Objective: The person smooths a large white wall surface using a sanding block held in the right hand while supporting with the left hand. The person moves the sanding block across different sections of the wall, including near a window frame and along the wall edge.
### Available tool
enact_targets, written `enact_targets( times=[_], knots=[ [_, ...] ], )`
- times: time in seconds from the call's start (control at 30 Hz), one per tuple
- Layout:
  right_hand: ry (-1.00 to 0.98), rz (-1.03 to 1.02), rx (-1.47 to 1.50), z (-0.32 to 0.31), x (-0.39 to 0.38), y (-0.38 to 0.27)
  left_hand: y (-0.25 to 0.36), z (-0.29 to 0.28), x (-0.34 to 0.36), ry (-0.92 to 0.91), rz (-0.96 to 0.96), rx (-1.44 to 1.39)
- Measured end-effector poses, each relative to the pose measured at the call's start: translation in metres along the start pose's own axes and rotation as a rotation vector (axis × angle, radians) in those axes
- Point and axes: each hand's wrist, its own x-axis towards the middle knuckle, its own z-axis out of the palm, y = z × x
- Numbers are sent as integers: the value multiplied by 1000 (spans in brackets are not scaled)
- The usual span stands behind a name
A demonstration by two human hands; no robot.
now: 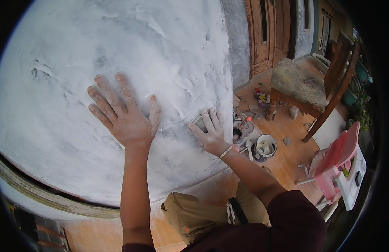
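Observation:
My left hand [134, 122] lies with its fingers spread on a wall [182, 42] coated in patchy white and grey filler. Nothing shows in that hand, and white dust covers its fingers. To its right, my right hand [213, 136] presses a small grey flat pad [198, 122], like folded sandpaper, against the same wall near its right edge. The thumb is at the pad's left side and the fingers reach over it; most of the pad is hidden under the hand. A beaded bracelet [226, 152] circles my right wrist.
On the tiled floor right of the wall stand a bucket [265, 147] with whitish stuff in it and several small containers. A wooden chair [303, 84] with a patterned seat and a pink and white child's seat [339, 168] stand farther right. A wooden door [261, 38] is behind.

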Motion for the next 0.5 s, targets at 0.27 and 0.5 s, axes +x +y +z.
enact_targets(
  times=[0.27,0.5],
  knots=[
    [141,354,-49,-6,-6,19,38,19,-59,-26,79,-87],
    [-19,192,-36,-7,-19,-11,64,25,-118,-188,189,-131]
  ],
)
